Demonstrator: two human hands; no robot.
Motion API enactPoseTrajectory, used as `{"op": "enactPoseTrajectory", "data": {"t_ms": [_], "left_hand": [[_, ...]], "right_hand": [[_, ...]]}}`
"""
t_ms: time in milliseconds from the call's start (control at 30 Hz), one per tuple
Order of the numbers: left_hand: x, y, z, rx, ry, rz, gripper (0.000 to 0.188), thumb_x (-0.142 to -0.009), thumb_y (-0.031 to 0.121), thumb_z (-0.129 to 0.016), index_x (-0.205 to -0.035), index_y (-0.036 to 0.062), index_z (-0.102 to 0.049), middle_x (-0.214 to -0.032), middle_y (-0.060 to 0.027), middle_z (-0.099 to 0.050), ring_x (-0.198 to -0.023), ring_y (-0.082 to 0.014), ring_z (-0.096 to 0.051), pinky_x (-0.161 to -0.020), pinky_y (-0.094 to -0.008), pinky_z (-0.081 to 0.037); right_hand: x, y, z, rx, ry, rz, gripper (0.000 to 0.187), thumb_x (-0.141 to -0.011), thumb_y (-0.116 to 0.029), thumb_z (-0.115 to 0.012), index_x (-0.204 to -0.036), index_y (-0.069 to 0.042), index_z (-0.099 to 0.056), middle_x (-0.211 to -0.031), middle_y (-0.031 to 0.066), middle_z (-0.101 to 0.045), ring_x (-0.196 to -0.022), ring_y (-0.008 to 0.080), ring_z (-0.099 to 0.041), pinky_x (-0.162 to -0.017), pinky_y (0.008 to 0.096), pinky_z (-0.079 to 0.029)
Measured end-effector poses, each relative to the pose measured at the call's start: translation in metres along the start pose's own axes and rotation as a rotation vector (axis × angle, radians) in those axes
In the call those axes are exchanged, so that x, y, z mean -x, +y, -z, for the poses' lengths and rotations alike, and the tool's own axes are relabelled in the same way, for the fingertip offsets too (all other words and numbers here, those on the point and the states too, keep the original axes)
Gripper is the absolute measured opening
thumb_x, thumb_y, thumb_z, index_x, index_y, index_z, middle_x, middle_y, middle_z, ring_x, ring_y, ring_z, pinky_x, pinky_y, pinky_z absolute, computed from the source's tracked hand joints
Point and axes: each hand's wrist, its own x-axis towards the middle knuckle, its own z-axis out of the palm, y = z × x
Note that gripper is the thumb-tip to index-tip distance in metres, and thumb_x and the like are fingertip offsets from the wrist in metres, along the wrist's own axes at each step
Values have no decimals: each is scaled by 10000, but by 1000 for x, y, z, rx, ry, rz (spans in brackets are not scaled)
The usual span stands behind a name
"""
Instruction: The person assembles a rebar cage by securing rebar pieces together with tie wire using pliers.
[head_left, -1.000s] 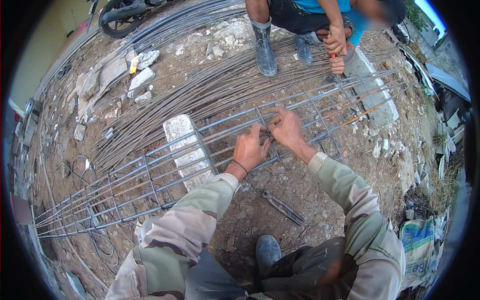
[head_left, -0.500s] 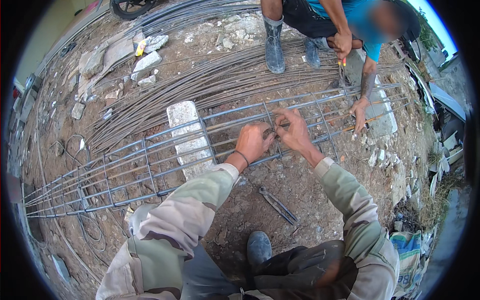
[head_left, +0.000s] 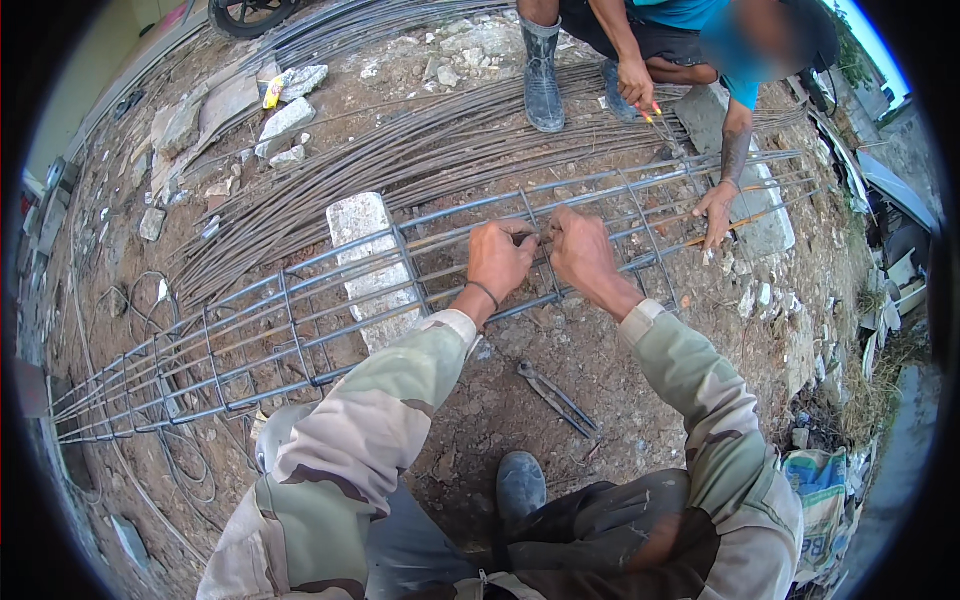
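Note:
A long cage of steel reinforcing bars with square stirrups lies across the ground in front of me. My left hand is closed in a pinch at a stirrup near the cage's middle. Right beside it, my right hand is also closed, its fingertips almost meeting the left ones. Whatever sits between the fingers is too small and hidden to make out. On the dirt below my hands lies a pair of pincers, apart from both.
Concrete blocks prop the cage. Opposite crouches a co-worker, one hand on red-and-yellow-handled pincers, the other at the cage's right end. Loose bars lie behind it. Rubble lies far left, a sack near right.
Both my hands have shifted slightly, the right one turning with its fingers drawn in closer to the left. The co-worker's pincers have moved a little to the left.

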Motion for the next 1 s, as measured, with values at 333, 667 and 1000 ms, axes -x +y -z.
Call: {"op": "enactPoseTrajectory", "data": {"t_ms": [333, 667, 1000], "left_hand": [[-11, 7, 4, 132, -95, 109, 91, -835, 69, -757, -892, 6, -786, -818, -173, -768, -716, -232, -754, -687, -349, -581], [-54, 20, 10, -325, -229, -287, 125, -761, 76, -787, -880, 101, -762, -946, -80, -726, -953, -343, -679, -821, -450, -526], [-57, 26, 12, -406, -413, -411, 261, -802, -14, -668, -1028, 52, -780, -1012, -146, -758, -985, -369, -700, -866, -414, -554]], "right_hand": [[-14, 4, -12, -263, 26, -360, 96, -776, -16, -716, -736, 9, -632, -770, 203, -696, -755, 402, -680, -645, 464, -506], [20, 18, 2, 150, 120, 628, 83, -757, -65, -668, -835, -47, -648, -842, 81, -623, -858, 272, -644, -712, 415, -532], [8, -3, 21, 549, -14, 858, 136, -793, -144, -635, -884, -53, -676, -943, 105, -662, -1021, 253, -592, -891, 370, -477]]}}
